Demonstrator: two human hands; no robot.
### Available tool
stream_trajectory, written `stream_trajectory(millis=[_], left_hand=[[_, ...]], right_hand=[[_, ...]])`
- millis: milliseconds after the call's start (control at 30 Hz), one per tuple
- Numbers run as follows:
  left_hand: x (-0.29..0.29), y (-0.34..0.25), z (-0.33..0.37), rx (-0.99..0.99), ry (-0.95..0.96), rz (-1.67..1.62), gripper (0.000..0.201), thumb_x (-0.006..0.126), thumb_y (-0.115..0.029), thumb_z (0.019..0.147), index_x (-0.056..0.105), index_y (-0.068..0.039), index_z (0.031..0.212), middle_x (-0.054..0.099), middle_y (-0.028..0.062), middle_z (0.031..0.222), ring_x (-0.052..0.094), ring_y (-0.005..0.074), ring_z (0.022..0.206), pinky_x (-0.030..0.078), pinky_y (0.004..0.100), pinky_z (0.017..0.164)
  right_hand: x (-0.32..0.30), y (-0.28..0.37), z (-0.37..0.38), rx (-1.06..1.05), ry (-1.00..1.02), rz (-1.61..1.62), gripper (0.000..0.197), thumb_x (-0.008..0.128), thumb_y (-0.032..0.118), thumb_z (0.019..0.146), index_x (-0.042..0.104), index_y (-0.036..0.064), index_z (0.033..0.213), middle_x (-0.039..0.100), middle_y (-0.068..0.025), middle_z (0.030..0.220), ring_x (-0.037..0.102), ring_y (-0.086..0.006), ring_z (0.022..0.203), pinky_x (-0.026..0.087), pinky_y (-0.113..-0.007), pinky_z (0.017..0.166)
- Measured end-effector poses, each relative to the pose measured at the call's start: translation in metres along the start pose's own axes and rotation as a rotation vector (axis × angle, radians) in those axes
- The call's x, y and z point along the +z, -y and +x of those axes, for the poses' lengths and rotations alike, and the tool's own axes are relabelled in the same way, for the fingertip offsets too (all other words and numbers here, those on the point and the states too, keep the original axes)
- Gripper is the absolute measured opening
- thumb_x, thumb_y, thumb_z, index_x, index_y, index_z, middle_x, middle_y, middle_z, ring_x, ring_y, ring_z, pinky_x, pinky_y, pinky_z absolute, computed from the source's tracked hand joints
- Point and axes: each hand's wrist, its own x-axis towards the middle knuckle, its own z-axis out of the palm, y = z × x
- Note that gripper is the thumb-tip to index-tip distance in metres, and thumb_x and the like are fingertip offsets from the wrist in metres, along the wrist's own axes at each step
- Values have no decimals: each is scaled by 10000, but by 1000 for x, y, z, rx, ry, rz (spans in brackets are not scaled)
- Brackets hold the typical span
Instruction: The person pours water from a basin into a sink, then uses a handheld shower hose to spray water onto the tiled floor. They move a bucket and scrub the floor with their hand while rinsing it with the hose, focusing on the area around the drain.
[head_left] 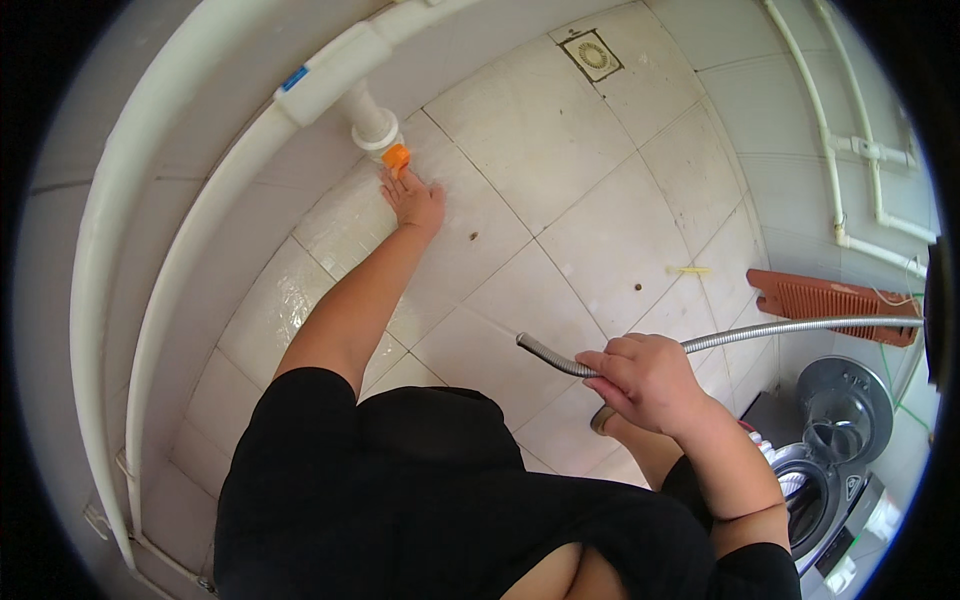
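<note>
My right hand (645, 372) is wrapped round a flexible metal shower hose (555, 360), whose free end points up and left. From that end a thin, faint streak, apparently water, runs toward the far left. At the wall on the left, my left hand (412, 203) reaches down with its fingers spread. Its fingertips are at a small orange piece (397, 157) on the lower end of a white drain pipe (374, 125). Whether the orange piece is fixed to the pipe cannot be made out. Wet, shiny tiles (297, 300) lie beside my left forearm.
A square floor drain (592, 56) is set in the tiles at the far end. Thick white pipes (240, 150) run along the left wall, thinner pipes (838, 190) along the right. A reddish-brown ribbed board (830, 303) and a front-loading washing machine with its door open (845, 410) stand right.
</note>
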Motion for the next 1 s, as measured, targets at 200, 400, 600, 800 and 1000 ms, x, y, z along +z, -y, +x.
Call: stream_trajectory(millis=[200,400,600,800,1000], left_hand=[[-67,56,-35,281,-152,-331,570,501,-93,734,274,44,1238,228,212,1321,213,376,1215,163,416,1009],[-63,78,-45,-217,-94,463,613,358,-342,805,238,45,1264,163,191,1357,109,365,1255,74,452,1013],[3,-37,-7,13,259,-394,667,429,-277,820,109,59,1298,114,203,1370,83,365,1268,94,424,1023],[-18,-45,-11,552,176,7,720,482,-249,794,70,66,1294,73,233,1366,46,378,1269,75,412,1028],[23,-104,52,-279,-42,194,716,432,-350,812,110,76,1289,65,241,1365,7,357,1275,41,387,1031]], right_hand=[[9,-26,-14,46,-91,51,192,608,142,683,571,98,866,495,-32,630,517,-203,562,419,-319,475],[25,-44,-29,78,-97,44,192,613,135,677,568,97,859,495,-33,636,519,-198,572,422,-318,480],[28,-52,-34,84,-126,64,194,617,137,673,569,91,855,496,-36,636,522,-201,576,426,-319,485],[38,-66,-47,152,-162,73,198,622,131,667,568,86,852,498,-37,633,521,-205,573,424,-320,490],[52,-68,-51,164,-201,102,191,618,139,673,565,90,849,503,-37,637,520,-209,577,420,-328,497]])
